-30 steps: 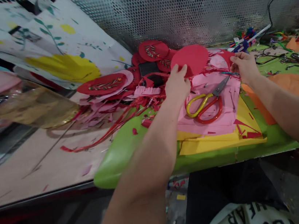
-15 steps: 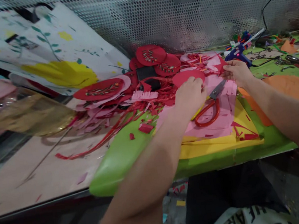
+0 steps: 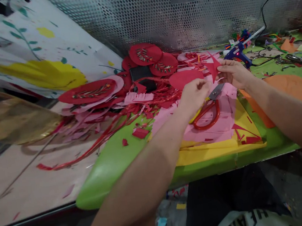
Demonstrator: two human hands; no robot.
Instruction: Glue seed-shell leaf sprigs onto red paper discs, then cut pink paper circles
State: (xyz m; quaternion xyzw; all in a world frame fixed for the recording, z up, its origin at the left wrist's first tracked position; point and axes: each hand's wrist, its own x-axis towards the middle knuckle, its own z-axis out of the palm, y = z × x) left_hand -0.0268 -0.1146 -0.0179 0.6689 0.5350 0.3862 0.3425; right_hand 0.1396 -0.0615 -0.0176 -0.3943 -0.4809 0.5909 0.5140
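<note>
My right hand (image 3: 233, 73) pinches a pointed red paper piece (image 3: 213, 67), held upright over the pink paper. Just left of it is my left hand (image 3: 196, 94), its fingers pressed together; what they hold, if anything, is too small to make out. Scissors with red handles (image 3: 207, 120) lie under and between the hands on pink paper (image 3: 225, 118), which rests on a yellow sheet (image 3: 217, 150). Behind my left hand lies a red paper oval (image 3: 185, 79).
A blue glue gun (image 3: 238, 54) with a lit red light lies beyond my right hand. Decorated red discs (image 3: 145, 53) and shreds pile up at centre-left. Orange paper (image 3: 295, 88) lies right, a flowered white bag (image 3: 74, 37) leans left, and perforated metal (image 3: 132, 15) stands behind.
My left hand has come off the red oval and moved slightly right and down. The red piece in my right hand now stands more upright and shows more. The view has shifted a little.
</note>
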